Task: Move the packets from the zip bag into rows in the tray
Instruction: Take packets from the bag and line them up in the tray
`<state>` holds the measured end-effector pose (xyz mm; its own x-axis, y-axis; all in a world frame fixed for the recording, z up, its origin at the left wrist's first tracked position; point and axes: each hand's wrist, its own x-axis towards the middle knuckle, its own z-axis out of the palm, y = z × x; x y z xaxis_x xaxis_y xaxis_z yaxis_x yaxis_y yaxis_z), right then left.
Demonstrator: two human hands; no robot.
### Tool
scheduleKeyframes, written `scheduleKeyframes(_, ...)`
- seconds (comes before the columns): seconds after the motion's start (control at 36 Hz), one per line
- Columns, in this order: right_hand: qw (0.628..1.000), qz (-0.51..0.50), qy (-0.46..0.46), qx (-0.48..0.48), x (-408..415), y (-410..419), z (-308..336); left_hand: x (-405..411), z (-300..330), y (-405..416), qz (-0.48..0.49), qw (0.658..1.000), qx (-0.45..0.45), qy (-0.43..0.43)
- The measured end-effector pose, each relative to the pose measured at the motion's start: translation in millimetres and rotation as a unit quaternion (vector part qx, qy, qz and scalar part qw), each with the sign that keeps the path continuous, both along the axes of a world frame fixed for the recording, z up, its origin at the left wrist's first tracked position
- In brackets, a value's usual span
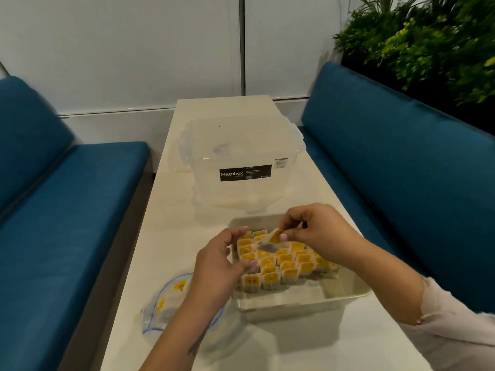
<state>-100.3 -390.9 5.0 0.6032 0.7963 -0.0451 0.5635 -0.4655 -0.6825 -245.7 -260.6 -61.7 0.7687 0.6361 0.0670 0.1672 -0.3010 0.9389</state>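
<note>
A clear plastic tray [308,301] sits on the white table in front of me, holding several rows of yellow-labelled packets [284,263]. My right hand [321,234] pinches one packet [273,238] by its top, tilted above the far rows. My left hand [222,266] hovers at the tray's left edge with fingers curled, its fingertips at the left-hand packets; what it holds is unclear. The zip bag [168,298] with a blue seal lies flat to the left of the tray, partly under my left forearm, with a few packets inside.
A clear Megabox storage box [241,167] stands on the table beyond the tray. Blue benches [67,210] flank the narrow table on both sides. Green plants [428,41] rise behind the right bench. A white wall lies at the back.
</note>
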Motion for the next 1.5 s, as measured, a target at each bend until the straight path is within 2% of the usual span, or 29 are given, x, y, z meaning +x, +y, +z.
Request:
scheduleKeyframes(0.08, 0.999, -0.021, -0.009, -0.039, 11, -16, -3, -1, -8, 4, -0.005, 0.997, 0.061, 0.043)
scheduleKeyframes(0.22, 0.993, -0.045, -0.046, -0.103, 21, -37, -25, -2, -21, 4, -0.015, 0.992, 0.1, 0.08)
scheduleKeyframes(0.36, 0.974, -0.043, -0.11, -0.195, 25, -44, -53, -2, -28, 3, -0.023, 0.99, 0.097, 0.099)
scheduleKeyframes(0.53, 0.958, -0.023, -0.15, -0.244, 26, -43, -81, -3, -34, 3, -0.019, 0.99, 0.09, 0.103)
scheduleKeyframes(0.89, 0.957, -0.068, -0.141, -0.244, 28, -30, -103, -3, -34, 2, -0.011, 0.99, 0.094, 0.108)
scheduleKeyframes(1.31, 0.967, -0.064, -0.109, -0.221, 29, -31, -97, -6, -23, 3, -0.009, 0.987, 0.125, 0.101)
scheduleKeyframes(1.5, 0.979, -0.059, -0.087, -0.174, 21, -22, -77, -31, -8, 28, 0.058, 0.986, 0.132, 0.086)
